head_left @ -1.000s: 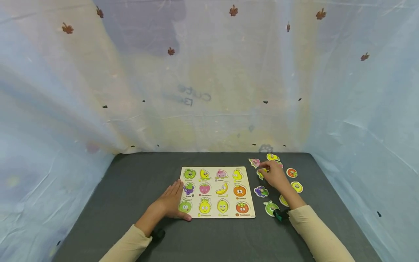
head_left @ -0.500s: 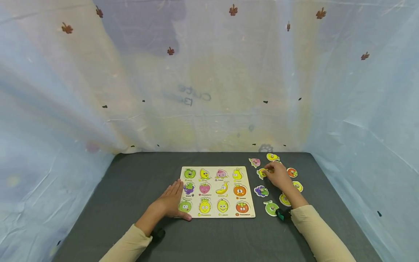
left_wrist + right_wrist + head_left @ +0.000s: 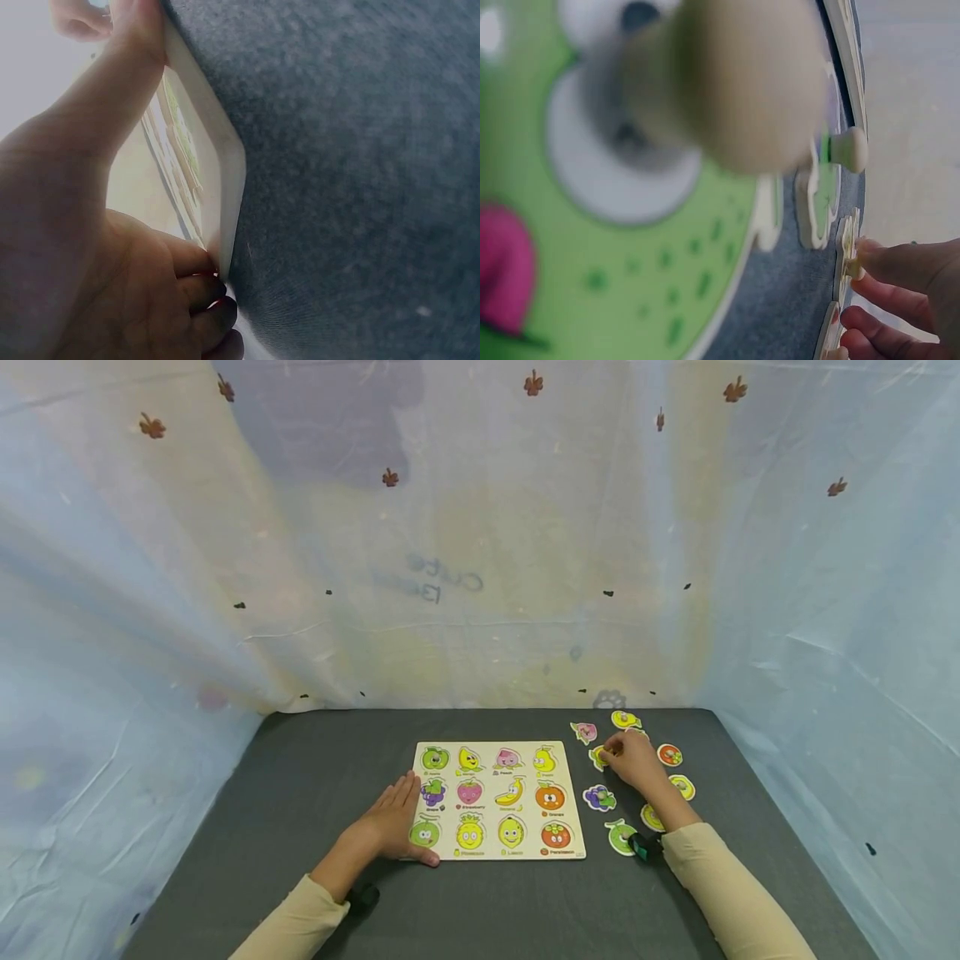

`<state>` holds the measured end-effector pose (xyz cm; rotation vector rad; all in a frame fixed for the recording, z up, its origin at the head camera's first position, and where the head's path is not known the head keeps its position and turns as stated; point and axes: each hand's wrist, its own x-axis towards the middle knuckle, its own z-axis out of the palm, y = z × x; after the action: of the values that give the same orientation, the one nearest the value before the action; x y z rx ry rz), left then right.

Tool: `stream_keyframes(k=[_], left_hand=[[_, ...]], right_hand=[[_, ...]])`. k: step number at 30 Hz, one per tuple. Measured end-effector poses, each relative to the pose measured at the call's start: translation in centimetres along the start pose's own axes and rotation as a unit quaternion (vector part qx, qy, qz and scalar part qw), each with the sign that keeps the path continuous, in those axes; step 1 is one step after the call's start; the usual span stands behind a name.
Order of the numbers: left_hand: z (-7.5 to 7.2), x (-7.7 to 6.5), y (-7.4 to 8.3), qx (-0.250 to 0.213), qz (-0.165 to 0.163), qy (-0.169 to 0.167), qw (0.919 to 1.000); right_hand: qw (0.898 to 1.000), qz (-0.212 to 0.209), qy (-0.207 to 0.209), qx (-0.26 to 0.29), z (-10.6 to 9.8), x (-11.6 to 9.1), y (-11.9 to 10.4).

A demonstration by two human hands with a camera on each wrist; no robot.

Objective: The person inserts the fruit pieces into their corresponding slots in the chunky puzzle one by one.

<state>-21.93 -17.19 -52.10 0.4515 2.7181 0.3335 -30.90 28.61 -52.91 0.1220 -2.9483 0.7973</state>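
Puzzle board (image 3: 489, 812) lies on the dark surface (image 3: 480, 910), with the left hand (image 3: 393, 822) spread at its left edge. To the board's right, the right hand (image 3: 635, 762) pinches a yellow piece (image 3: 596, 760), seemingly by its knob (image 3: 853, 268). A grape piece (image 3: 599, 798) and a pink piece (image 3: 584, 732) sit near. The right arm (image 3: 675, 810) hides some of a round yellow piece (image 3: 651, 817).

The right hand (image 3: 637, 763) hides part of the yellow piece (image 3: 596, 759). In the right wrist view, the picture edges cut the green piece (image 3: 649, 251), whose knob (image 3: 746, 82) is blurred. The left hand (image 3: 393, 823) covers one corner of the board (image 3: 491, 817).
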Motion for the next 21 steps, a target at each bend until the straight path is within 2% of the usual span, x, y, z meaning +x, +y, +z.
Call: stream_keyframes(k=[14,21], left_hand=[[-0.36,-0.58,0.39,-0.006,-0.001,0.002,1.0000],[-0.39,-0.58,0.45,-0.007,-0.006,0.003,1.0000]], right_hand=[[0.999,0.032,-0.007,0.004,0.02,0.24,-0.13],[0.999,0.034,-0.010,0.000,-0.04,0.35,-0.34]])
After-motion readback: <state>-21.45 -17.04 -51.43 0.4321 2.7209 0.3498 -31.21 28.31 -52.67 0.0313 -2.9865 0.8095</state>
